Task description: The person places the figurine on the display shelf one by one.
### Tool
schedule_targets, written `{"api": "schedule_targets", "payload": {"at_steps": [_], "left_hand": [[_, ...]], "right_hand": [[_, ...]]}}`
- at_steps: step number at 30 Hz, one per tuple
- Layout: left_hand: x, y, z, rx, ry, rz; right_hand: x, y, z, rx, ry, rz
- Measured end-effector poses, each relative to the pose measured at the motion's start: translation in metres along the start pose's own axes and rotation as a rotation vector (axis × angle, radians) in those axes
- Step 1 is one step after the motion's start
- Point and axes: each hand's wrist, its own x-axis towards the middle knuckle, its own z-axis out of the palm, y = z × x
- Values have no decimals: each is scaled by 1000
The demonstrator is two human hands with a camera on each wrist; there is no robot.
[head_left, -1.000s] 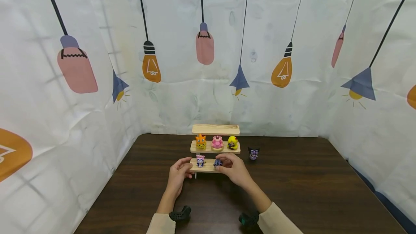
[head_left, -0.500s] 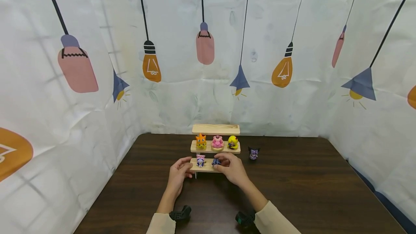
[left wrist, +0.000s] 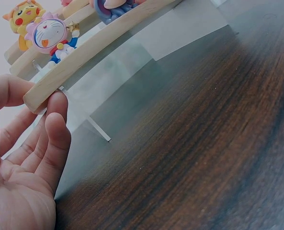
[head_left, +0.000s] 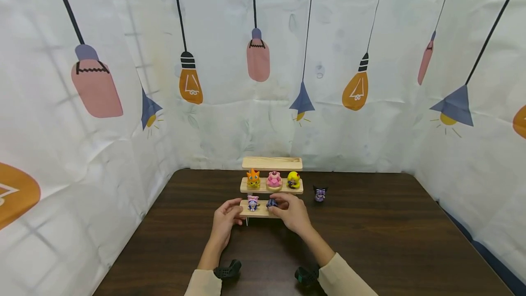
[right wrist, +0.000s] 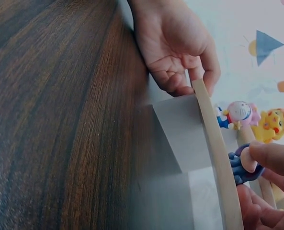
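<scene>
A three-tier wooden display stand (head_left: 260, 213) is on the dark table. My left hand (head_left: 223, 221) grips the left end of its lowest board (left wrist: 60, 79), fingers above and below the wood. With thumb and fingers, my right hand (head_left: 294, 214) holds a small dark blue figurine (head_left: 271, 203) at the middle of that board; in the right wrist view the figurine (right wrist: 244, 164) shows its blue legs right at the board. To its left stands a white-faced figurine with a pink top (head_left: 252, 203). My right hand hides the board's right end.
On the middle tier stand an orange-and-yellow figurine (head_left: 253, 179), a pink one (head_left: 274, 180) and a yellow one (head_left: 293, 179). The top tier (head_left: 272, 163) is bare wood. A purple-and-black figurine (head_left: 319, 194) stands on the table (head_left: 370, 232) to the right. Behind hangs a lamp-patterned curtain (head_left: 230, 131).
My right hand has shifted slightly left along the lowest board, and the dark blue figurine has moved with it toward the white-faced one. My left hand keeps its place.
</scene>
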Motion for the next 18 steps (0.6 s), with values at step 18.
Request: {"api": "schedule_targets", "payload": {"at_steps": [18], "left_hand": [[1,0,1,-1,7,-5]], "right_hand": [[0,0,1,-10,-5,27]]}}
